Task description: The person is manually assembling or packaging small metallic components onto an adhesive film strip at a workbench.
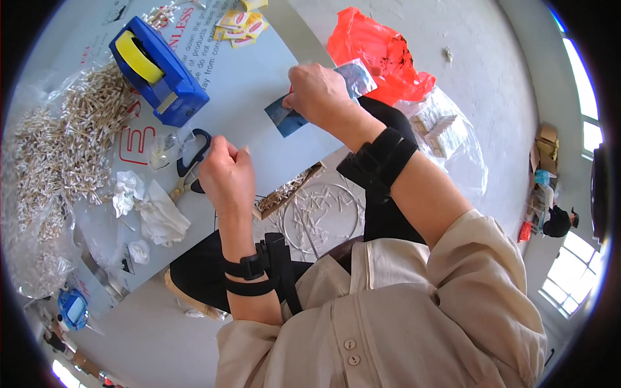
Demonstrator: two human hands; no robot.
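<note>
My right hand (318, 94) is closed over a flat shiny packet (358, 77), silvery at one end and dark blue at the other, just above the table. Its fingers cover the middle of the packet. To the left, my left hand (226, 174) has its fingers curled together in a pinch; whatever may be between them is hidden. Right beside it lie scissors (187, 163) with dark blue handles, partly behind the hand. A blue tape dispenser (169, 87) with a yellow roll (138, 57) stands farther up the table. A heap of cotton swabs (71, 142) spreads along the left.
Crumpled white tissues (162, 216) lie at the table's near left. Small yellow-and-white packets (240, 28) sit at the far side. Beyond the right edge are a red plastic bag (378, 58) and a clear bag (446, 136) with white bundles. A swab-filled box (288, 194) is below the near edge.
</note>
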